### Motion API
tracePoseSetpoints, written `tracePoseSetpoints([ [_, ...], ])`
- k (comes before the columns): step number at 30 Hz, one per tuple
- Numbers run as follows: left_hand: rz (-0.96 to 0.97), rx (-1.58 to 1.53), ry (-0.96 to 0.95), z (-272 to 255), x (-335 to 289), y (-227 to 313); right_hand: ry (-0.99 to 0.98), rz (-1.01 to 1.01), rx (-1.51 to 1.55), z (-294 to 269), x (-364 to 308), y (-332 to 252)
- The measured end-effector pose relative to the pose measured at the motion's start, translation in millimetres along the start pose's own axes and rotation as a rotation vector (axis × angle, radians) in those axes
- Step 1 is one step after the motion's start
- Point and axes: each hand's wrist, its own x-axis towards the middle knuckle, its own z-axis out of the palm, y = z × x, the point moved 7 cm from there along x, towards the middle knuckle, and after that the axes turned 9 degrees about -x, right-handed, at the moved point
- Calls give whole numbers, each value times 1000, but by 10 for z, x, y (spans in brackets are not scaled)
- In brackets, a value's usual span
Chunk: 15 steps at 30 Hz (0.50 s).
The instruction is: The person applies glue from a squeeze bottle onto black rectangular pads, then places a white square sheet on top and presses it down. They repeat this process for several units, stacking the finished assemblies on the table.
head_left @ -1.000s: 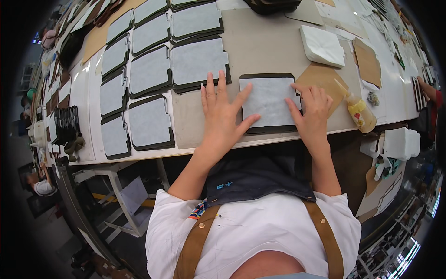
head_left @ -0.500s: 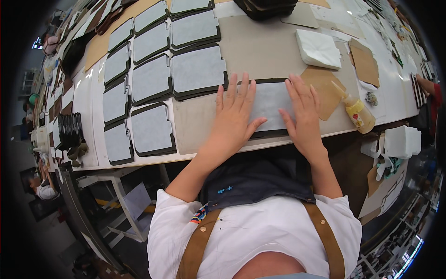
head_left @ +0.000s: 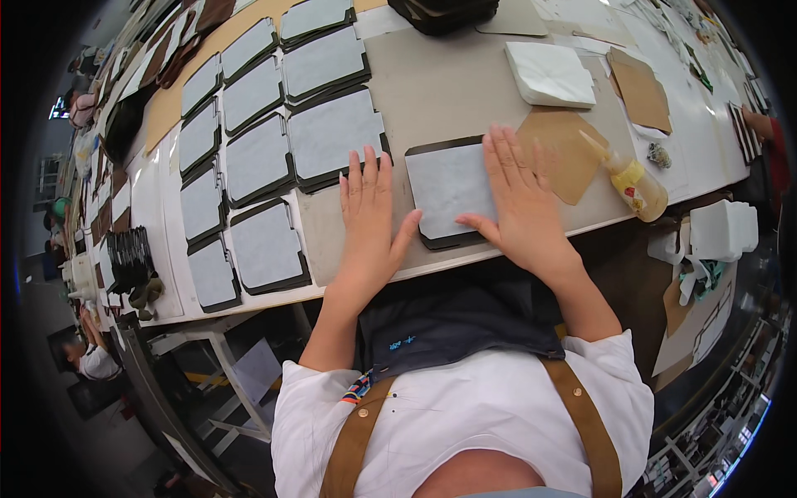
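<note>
In front of me on the table lies a black-edged panel with a pale grey sheet on top (head_left: 448, 189). My right hand (head_left: 523, 195) rests flat over the panel's right side, fingers stretched and thumb reaching across the grey face. Just left of the panel, my left hand (head_left: 367, 212) lies flat with its fingers apart and holds nothing. Its fingertips come up to the lower edge of a stack of similar grey-faced panels (head_left: 336, 133). Part of the worked panel's right edge is hidden under my right hand.
Several more panel stacks (head_left: 257, 160) stand in rows to the left. Right of the panel are a tan card sheet (head_left: 564, 153), a yellow-labelled squeeze bottle (head_left: 639, 192) and a pile of white sheets (head_left: 550, 75). A black stack (head_left: 444, 12) stands at the back.
My left hand has moved left off the panel, uncovering its left side. My right hand has slid left farther over the panel. The whole view has shifted slightly.
</note>
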Motion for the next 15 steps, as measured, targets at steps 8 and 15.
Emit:
tracePoseSetpoints([
  [8,90,-250,29,-28,13,147,-20,-247,274,132,79,-714],
  [15,154,-102,-97,152,-11,327,-86,-33,140,-45,-184,-105],
])
